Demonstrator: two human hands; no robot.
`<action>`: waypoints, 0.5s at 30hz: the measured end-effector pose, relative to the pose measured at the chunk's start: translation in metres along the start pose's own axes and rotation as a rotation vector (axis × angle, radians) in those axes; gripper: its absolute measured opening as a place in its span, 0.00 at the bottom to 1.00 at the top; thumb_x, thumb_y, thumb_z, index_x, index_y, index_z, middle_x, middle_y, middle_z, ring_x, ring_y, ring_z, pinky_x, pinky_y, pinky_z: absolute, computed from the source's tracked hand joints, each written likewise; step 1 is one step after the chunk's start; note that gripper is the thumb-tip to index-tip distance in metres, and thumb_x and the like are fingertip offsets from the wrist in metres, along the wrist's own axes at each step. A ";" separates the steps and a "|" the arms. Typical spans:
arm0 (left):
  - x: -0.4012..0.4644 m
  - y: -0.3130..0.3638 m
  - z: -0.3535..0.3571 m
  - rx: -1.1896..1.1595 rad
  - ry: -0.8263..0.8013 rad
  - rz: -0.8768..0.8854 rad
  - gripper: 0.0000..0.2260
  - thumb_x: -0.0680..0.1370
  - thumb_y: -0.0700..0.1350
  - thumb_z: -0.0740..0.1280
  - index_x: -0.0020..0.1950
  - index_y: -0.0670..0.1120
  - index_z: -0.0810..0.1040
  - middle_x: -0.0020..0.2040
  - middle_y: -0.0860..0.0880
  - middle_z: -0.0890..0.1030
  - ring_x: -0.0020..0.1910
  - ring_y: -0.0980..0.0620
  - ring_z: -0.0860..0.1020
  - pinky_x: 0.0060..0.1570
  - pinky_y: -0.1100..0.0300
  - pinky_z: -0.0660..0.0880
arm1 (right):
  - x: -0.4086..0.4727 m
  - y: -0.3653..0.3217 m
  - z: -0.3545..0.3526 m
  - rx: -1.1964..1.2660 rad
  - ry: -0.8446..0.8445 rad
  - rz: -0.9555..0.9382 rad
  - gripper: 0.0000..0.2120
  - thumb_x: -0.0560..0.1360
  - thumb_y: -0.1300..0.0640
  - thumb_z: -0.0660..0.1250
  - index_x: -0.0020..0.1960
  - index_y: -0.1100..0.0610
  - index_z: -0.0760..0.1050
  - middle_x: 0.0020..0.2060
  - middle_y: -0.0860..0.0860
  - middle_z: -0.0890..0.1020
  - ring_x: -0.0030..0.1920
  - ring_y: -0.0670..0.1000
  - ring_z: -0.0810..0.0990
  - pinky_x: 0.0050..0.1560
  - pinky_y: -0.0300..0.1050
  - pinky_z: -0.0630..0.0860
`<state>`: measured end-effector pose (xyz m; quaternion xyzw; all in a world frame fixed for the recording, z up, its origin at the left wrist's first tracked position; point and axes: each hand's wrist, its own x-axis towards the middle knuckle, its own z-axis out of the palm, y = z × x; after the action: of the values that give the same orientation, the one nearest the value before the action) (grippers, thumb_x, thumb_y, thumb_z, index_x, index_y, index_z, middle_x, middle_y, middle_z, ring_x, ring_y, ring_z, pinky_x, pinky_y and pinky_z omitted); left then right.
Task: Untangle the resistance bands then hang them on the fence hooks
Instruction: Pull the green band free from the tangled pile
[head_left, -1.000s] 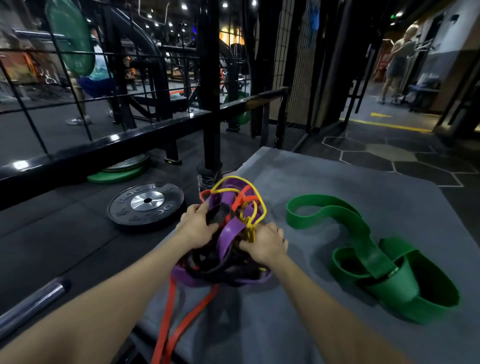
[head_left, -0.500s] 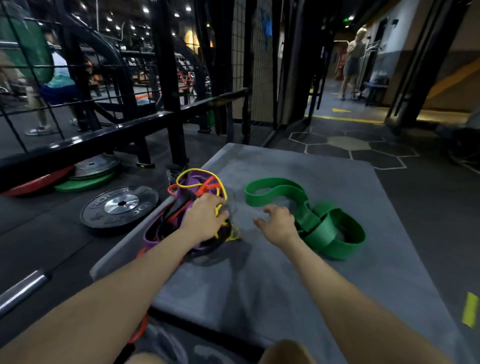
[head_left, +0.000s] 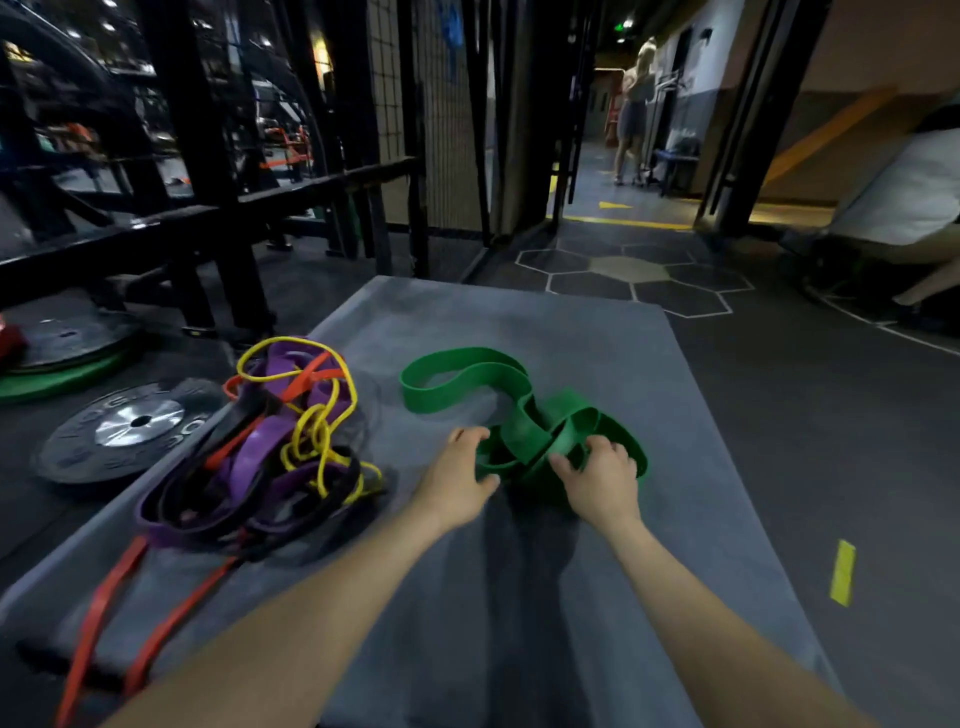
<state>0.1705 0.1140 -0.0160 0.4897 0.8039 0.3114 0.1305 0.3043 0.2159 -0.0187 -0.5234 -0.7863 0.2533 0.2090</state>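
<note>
Both hands, left hand (head_left: 457, 480) and right hand (head_left: 597, 475), gripped the knotted wide green rubber band (head_left: 467, 371); beside the left, the purple-yellow-orange-black band tangle (head_left: 270, 441) remained unsorted, nothing hung.

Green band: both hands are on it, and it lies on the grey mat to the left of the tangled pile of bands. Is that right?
Not quite. The head view shows both the left hand and right hand on the green band, which lies on the grey mat, but it is to the right of the tangled pile, not the left.
</note>
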 end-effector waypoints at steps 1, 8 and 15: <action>0.007 0.002 0.007 0.011 -0.012 0.005 0.27 0.75 0.42 0.67 0.71 0.43 0.63 0.69 0.44 0.67 0.67 0.47 0.69 0.66 0.58 0.64 | 0.004 0.000 0.003 -0.013 -0.009 -0.010 0.27 0.76 0.45 0.64 0.66 0.63 0.66 0.62 0.61 0.71 0.64 0.62 0.67 0.62 0.51 0.65; 0.017 0.002 0.032 0.058 -0.005 -0.041 0.26 0.74 0.47 0.70 0.70 0.51 0.66 0.46 0.54 0.78 0.48 0.51 0.78 0.58 0.57 0.71 | 0.002 0.009 0.005 0.135 -0.084 -0.134 0.12 0.75 0.50 0.67 0.51 0.58 0.75 0.46 0.54 0.82 0.51 0.56 0.79 0.54 0.50 0.73; 0.007 0.020 -0.031 -0.224 0.260 -0.002 0.13 0.77 0.32 0.62 0.60 0.39 0.79 0.54 0.38 0.80 0.54 0.41 0.77 0.49 0.63 0.67 | -0.019 0.017 -0.059 0.305 0.094 -0.139 0.15 0.73 0.57 0.70 0.59 0.61 0.76 0.51 0.55 0.81 0.52 0.54 0.78 0.51 0.42 0.73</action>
<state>0.1654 0.1150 0.0213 0.4268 0.7748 0.4596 0.0795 0.3584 0.2138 0.0157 -0.4412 -0.7624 0.3299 0.3395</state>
